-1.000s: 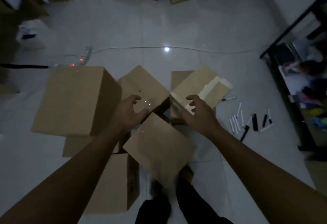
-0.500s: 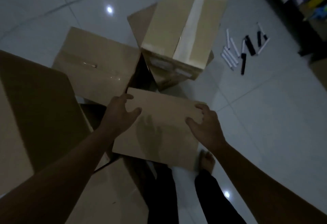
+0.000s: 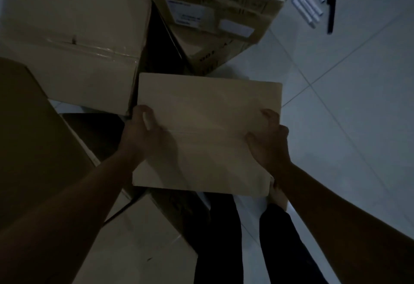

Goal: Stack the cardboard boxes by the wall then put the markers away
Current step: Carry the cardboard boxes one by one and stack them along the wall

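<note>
A small plain cardboard box (image 3: 208, 113) sits in the middle of the head view, just in front of my legs. My left hand (image 3: 143, 133) grips its left edge, thumb on top and fingers down the side. My right hand (image 3: 268, 140) grips its right edge the same way. Several white and black markers (image 3: 313, 3) lie loose on the floor tiles at the top right, apart from both hands.
Other cardboard boxes crowd round: a labelled box (image 3: 215, 21) behind, a taped box (image 3: 76, 43) at the upper left, a large dark box (image 3: 33, 138) at the left, another box (image 3: 139, 243) at the bottom. Bare white tiled floor (image 3: 347, 115) lies to the right.
I have bent lower, so the boxes look larger. Both hands have slid from the small box's top corners onto its left and right edges and now grip it.
</note>
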